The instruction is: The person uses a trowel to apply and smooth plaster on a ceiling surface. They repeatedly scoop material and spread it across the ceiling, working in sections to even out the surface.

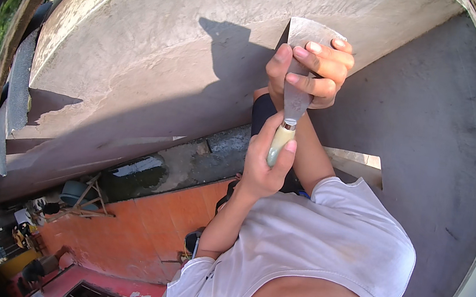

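A putty knife with a wide metal blade and a pale cream-and-green handle is held upright in front of me. My left hand wraps round the handle, its thumb lying along it. Higher up, my right hand grips the blade, with several fingers bent over its face. The blade's flared end shows above these fingers, close in front of a rough plastered wall. A dark shadow falls on that wall to the left of the blade.
A smooth grey wall rises on the right and meets the plastered wall in a corner. Lower left are an orange floor, a wet patch and a wooden frame beside a grey-green tub.
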A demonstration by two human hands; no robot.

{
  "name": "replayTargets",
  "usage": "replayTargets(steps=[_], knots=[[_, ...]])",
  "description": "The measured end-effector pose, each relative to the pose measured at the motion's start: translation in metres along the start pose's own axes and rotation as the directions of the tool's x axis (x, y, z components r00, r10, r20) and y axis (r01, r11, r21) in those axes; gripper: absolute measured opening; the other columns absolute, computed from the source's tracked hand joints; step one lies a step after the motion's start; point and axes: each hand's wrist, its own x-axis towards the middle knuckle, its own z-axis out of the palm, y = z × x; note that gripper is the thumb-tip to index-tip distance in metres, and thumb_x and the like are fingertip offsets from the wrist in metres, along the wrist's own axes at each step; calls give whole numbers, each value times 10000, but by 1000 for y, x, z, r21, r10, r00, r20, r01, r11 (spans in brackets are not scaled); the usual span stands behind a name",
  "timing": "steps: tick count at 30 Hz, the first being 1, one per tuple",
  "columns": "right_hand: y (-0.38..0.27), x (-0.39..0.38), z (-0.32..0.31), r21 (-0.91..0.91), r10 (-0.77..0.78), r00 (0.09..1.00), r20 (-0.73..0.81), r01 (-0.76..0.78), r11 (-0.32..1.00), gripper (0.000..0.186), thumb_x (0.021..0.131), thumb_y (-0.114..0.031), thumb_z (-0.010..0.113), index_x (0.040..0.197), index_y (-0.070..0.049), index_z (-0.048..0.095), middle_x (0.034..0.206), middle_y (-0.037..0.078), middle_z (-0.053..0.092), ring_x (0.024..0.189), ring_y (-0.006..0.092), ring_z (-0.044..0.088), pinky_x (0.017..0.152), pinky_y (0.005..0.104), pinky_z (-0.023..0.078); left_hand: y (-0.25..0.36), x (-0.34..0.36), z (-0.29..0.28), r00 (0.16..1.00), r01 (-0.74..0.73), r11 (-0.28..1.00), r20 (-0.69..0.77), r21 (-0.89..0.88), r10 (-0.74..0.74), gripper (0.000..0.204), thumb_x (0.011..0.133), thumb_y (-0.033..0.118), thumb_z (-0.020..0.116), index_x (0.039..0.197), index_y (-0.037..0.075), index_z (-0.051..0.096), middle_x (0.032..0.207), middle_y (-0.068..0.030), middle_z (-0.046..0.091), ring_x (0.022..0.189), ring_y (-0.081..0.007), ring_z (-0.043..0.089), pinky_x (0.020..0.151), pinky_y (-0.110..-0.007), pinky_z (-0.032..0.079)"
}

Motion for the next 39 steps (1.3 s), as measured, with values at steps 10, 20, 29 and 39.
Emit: replayTargets(steps=[10, 20, 29, 39], knots=[[-25, 2, 10, -227, 5, 1000, -22, -10, 974, 396, 708, -7, 776, 809, -258, 486, 893, -100, 598, 932, 143, 585, 908, 405, 412, 30, 5, -48, 991, 54, 998, 121, 7, -55, 384, 935, 152, 538, 1264, -45, 522, 710, -22, 520, 598, -76, 463, 547, -243, 372], [-47, -3, 22, -5, 75, 996, 53, -75, 997, 363, 709, -44, 781, 758, -234, 475, 864, -86, 603, 886, 166, 599, 898, 428, 432, 16, -21, -33, 997, -20, 999, -82, -40, 16, 418, 935, 145, 534, 1303, -46, 486, 737, -38, 533, 627, -103, 491, 599, -264, 415], [-60, 1, 28, 41, 47, 991, 123, -52, 998, 338, 753, -59, 766, 760, -217, 467, 843, -55, 598, 844, 154, 585, 929, 434, 435, 18, -29, -40, 994, -47, 997, -106, -67, 40, 416, 950, 165, 520, 1307, -45, 483, 713, -32, 517, 618, -94, 482, 582, -264, 405], [-35, 12, 21, 290, 36, 976, 216, -99, 952, 358, 741, -55, 789, 764, -232, 479, 832, -71, 620, 860, 134, 594, 943, 426, 428, 4, -16, 5, 992, -112, 987, -74, -118, 103, 433, 994, 179, 471, 1361, -34, 384, 695, -61, 531, 545, -114, 508, 530, -290, 404]])
